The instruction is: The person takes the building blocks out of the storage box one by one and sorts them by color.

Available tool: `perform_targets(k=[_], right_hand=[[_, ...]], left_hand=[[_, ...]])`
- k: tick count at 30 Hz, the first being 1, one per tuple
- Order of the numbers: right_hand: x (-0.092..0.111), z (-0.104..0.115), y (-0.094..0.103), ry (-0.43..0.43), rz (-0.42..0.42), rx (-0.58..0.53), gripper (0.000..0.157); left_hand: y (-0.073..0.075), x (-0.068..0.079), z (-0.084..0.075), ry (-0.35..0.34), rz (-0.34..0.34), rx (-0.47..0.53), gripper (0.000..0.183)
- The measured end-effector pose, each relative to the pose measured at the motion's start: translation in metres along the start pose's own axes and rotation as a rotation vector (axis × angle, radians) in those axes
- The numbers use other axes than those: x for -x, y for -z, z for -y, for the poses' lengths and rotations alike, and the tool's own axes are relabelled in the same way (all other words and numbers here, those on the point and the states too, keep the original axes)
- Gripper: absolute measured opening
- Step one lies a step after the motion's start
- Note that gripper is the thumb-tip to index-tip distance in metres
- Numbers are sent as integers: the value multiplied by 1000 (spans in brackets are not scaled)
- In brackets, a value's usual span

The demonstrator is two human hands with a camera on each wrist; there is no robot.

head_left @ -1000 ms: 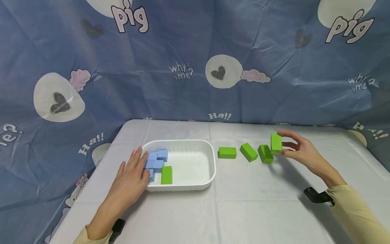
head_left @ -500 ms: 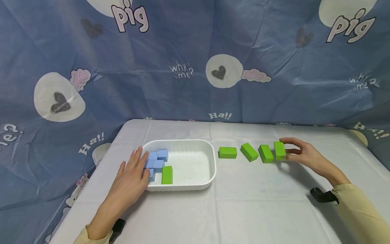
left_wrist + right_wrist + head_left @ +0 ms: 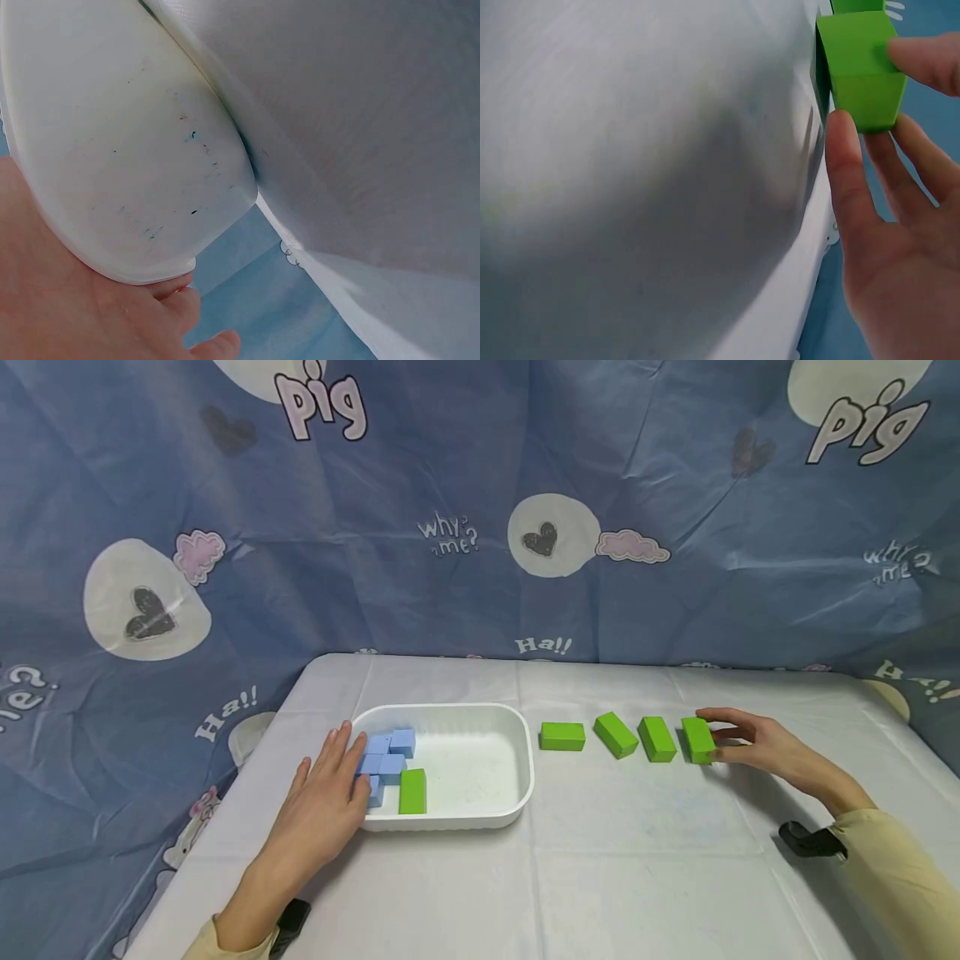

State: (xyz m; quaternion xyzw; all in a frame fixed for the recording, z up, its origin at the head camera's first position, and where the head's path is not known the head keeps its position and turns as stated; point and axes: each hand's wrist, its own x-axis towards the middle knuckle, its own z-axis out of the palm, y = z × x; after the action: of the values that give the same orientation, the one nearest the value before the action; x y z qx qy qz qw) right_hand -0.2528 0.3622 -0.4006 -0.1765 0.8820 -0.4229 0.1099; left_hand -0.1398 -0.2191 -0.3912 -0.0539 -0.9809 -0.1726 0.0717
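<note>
My right hand (image 3: 783,756) pinches a green block (image 3: 698,741) at the right end of a row of green blocks. In the right wrist view, thumb and fingertips are at the sides of that green block (image 3: 866,71), which sits low at the white tabletop. At the left, my left hand (image 3: 318,797) rests with extended fingers along the left rim of a white tray (image 3: 465,821). Inside the tray, several light blue blocks (image 3: 392,767) lie near that hand, partly hidden by it, beside one green block (image 3: 412,792). The left wrist view shows the tray's outer side (image 3: 142,150) against the hand.
Between the tray and my right hand, three green blocks lie spaced apart: one crosswise (image 3: 562,737), one slanted (image 3: 616,735) and one nearly lengthwise (image 3: 657,739). They stand on a white-covered table (image 3: 630,877). A blue printed cloth (image 3: 450,602) hangs behind its far edge.
My right hand has moved right and down with the green block, from overlapping the neighbouring block to a spot apart from it at the row's end. The left hand and tray stay put.
</note>
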Motion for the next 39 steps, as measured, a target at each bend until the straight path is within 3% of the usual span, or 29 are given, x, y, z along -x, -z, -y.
perform_targets(k=[11,19,26,33,39], right_hand=[[11,-6,5,-1,-22,18,61],[20,5,2,50,-175,2,50],[17,20,-9,114,-276,-79,42],[11,39,-18,153,-282,-101,40],[4,53,-30,259,-261,-199,39]], left_hand=[[-1,0,0,3,2,10,57],[0,1,-1,1,2,5,57],[0,0,0,-3,-3,0,57],[-1,1,-1,-1,-2,6,57],[-1,0,0,-2,-9,-1,57]])
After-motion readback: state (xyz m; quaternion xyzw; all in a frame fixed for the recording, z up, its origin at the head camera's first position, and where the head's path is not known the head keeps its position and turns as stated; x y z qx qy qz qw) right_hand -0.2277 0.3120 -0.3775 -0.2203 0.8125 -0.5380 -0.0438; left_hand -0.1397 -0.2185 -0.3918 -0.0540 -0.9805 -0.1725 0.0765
